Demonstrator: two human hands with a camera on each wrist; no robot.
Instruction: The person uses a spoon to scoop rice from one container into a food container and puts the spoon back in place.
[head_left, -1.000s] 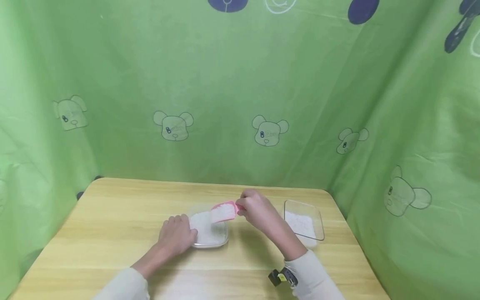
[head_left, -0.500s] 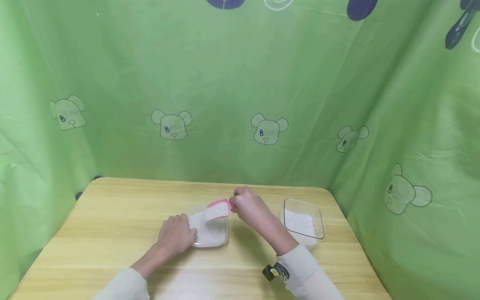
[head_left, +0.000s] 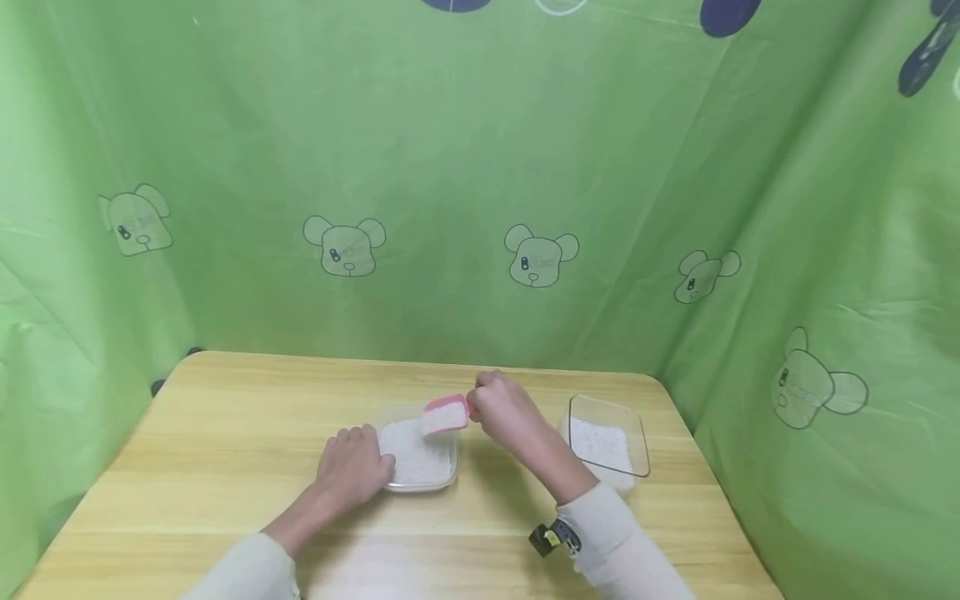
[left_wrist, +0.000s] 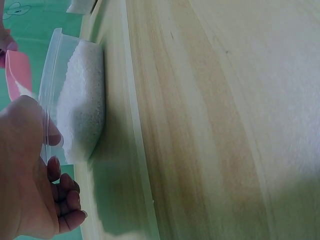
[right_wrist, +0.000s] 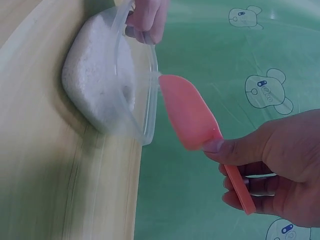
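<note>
A clear plastic container (head_left: 422, 487) with white, rice-like grains (head_left: 405, 454) stands mid-table. At its left side my left hand (head_left: 351, 467) grips the rim; the left wrist view has the thumb over the edge and the fingertips curled outside. My right hand (head_left: 510, 412) holds a pink scoop (right_wrist: 190, 115) by its handle, raised above the container's back right part. White grains fill the scoop's bowl, as the head view reveals. A whitish blur lies at the scoop's lip in the right wrist view; I cannot tell whether grains are falling.
To the right stands a second clear container (head_left: 639, 433) with a dark rim, white grains inside it. The wooden table (head_left: 225, 442) has its back edge close to a green curtain (head_left: 442, 150) with bear prints. The right forearm passes just left of the second container.
The scoop and my right hand moved slightly left, then back a little to the right, staying above the container. My left hand has kept its place on the rim.
</note>
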